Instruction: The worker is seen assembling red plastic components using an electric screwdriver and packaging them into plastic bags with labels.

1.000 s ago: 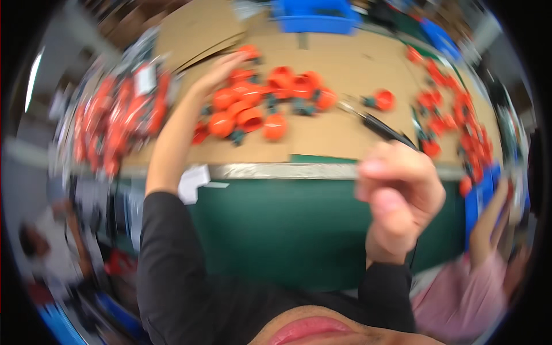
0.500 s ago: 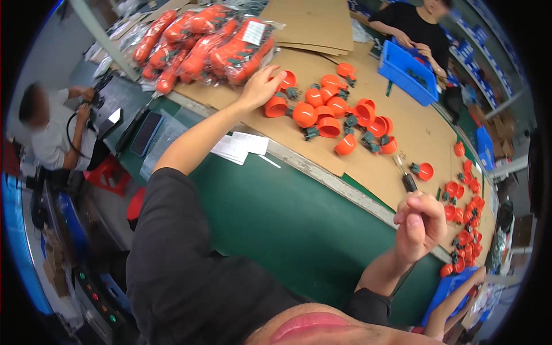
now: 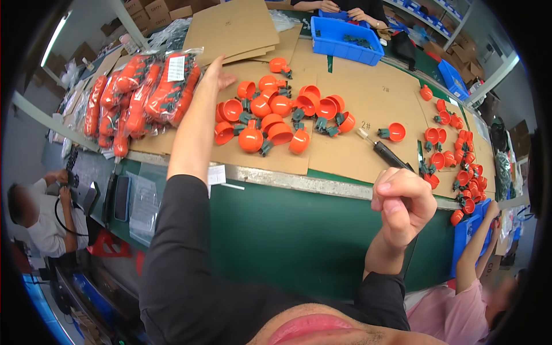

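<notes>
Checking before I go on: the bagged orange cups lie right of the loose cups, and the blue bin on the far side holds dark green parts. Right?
Wrong side: the head view shows the bagged orange cups left of the loose cups; the blue bin does hold dark green parts.

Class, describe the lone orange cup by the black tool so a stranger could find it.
Start at the tan cardboard, then find the black tool lying on it. Just beyond the tool sits the orange cup, dark green stem pointing left. Unlike the cups grouped on either side, it touches no other.
</notes>
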The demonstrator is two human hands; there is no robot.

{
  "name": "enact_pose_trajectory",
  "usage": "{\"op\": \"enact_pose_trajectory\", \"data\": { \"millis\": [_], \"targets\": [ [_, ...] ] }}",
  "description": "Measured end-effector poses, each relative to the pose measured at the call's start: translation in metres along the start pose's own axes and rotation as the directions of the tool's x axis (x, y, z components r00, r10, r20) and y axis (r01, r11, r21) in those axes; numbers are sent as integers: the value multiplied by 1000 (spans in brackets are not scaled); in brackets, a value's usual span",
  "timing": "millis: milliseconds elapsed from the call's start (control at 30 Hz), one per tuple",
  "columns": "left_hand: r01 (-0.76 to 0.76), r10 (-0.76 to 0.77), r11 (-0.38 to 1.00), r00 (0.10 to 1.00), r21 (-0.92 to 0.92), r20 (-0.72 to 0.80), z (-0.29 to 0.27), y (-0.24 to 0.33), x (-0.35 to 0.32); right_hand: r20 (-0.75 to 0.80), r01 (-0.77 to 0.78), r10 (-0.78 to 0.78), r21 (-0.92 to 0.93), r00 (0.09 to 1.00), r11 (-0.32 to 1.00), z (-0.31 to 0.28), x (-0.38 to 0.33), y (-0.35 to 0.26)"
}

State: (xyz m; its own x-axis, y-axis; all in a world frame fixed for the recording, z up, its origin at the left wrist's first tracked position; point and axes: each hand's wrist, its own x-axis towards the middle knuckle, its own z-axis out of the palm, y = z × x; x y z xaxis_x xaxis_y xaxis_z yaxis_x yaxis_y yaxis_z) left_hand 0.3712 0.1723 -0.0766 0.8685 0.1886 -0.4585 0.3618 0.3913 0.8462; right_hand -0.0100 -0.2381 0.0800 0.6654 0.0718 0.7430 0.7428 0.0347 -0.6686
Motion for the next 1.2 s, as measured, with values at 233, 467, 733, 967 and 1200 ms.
{"op": "enact_pose_trajectory", "data": {
  "millis": [233,467,733,967,1200],
  "targets": [
    [-82,112,795,994,-601,12,12,-28,86,6,-31,32,-44,999,999,-4,4,6],
    [-219,186,801,976,-557,-116,47,-25,107,-5,-73,73,-74,997,995,-4,6,19],
    [-384,244,771,915,-508,-322,29,42,124,-15,-35,34,-73,999,997,-1,8,13],
    [-587,550,660,802,-469,-230,64,66,66,-47,-158,153,-139,987,978,-5,7,43],
    [-429,638,687,743,-586,203,68,50,-47,-229,-306,319,92,920,947,-6,8,76]
  ]
}}
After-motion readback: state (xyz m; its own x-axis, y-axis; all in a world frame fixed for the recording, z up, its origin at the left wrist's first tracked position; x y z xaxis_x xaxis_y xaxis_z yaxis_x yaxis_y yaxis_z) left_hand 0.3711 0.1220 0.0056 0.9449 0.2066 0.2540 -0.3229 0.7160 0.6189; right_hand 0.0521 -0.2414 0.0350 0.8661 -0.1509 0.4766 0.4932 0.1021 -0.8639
